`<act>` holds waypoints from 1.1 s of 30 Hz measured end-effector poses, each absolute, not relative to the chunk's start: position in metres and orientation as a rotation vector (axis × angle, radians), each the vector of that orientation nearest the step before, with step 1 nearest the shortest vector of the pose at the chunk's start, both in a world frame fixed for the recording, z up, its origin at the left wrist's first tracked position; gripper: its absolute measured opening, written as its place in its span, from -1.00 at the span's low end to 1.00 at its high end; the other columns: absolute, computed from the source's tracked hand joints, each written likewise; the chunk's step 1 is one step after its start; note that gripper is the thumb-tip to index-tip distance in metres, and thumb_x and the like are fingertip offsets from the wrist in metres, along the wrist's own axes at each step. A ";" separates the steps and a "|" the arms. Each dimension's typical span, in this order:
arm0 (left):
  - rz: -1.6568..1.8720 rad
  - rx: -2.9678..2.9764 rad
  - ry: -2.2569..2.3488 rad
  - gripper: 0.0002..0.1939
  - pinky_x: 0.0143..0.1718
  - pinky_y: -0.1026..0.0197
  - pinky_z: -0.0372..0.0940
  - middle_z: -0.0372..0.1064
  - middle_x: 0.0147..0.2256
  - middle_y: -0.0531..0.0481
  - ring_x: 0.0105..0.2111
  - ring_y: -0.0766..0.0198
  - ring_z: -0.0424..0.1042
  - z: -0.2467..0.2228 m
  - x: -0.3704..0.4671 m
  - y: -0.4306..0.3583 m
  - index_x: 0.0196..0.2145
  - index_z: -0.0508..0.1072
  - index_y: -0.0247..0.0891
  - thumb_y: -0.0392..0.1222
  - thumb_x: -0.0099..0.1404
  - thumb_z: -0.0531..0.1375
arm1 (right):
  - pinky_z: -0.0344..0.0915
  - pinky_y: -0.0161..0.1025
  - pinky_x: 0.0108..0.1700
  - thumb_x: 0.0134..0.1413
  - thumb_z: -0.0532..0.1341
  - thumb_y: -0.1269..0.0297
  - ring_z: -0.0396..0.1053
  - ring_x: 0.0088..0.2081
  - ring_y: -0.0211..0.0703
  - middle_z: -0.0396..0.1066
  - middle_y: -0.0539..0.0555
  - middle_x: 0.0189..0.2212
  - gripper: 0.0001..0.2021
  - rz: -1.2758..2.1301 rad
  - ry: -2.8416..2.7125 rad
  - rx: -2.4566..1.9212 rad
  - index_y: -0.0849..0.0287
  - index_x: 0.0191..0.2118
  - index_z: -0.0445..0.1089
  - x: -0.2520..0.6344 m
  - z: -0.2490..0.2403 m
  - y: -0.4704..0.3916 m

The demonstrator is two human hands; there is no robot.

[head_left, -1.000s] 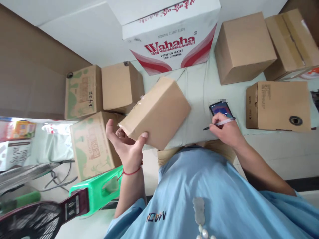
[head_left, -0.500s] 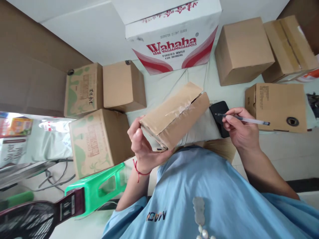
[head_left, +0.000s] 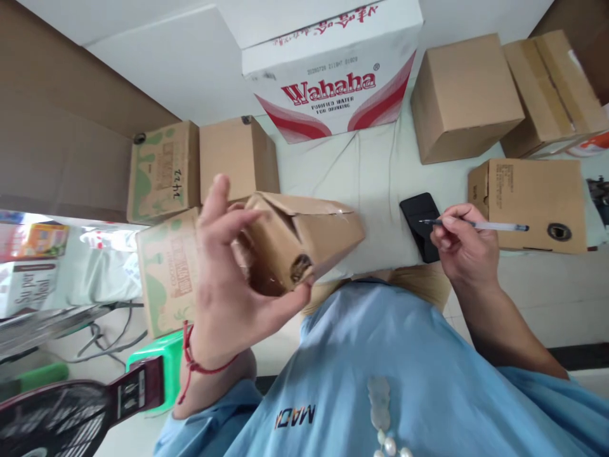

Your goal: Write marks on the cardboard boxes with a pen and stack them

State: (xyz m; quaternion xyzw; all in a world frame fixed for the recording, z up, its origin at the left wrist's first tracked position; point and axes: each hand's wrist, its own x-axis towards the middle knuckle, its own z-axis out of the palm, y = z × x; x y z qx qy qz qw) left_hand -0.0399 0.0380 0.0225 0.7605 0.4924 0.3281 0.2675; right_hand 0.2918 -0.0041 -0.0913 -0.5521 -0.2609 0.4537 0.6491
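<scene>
A small cardboard box (head_left: 328, 238) is tilted in front of my body, its end with a dark round mark facing me. My left hand (head_left: 233, 273) grips that end, thumb on the near lower edge and fingers around the far side; the fingertips are partly hidden. A clear pen with a dark tip (head_left: 499, 226) is pinched in my right hand (head_left: 464, 244), pointing left. Below that pen tip, a black phone (head_left: 421, 222) lies on the pale cloth surface (head_left: 328, 165).
A white Wahaha water carton (head_left: 333, 82) stands at the back. Brown boxes (head_left: 469, 95) stand to the right, with several others, such as a plain box (head_left: 228, 155), to the left. At lower left are a green stool (head_left: 166, 355) and a mesh racket (head_left: 57, 419).
My left hand has moved left and up, turning the cardboard box so its marked end shows. The right hand with the pen has shifted slightly right.
</scene>
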 end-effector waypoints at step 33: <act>0.509 2.432 1.336 -0.03 0.43 -0.46 -0.08 0.05 0.57 -0.26 0.44 -0.53 0.13 -0.008 -0.007 0.028 0.47 0.34 0.04 0.20 0.18 0.50 | 0.22 -0.25 -0.46 0.40 0.29 0.28 0.20 -0.56 -0.32 0.46 -0.09 -0.45 -0.96 0.920 -1.583 -1.160 0.02 -0.17 0.48 0.232 -0.013 -0.011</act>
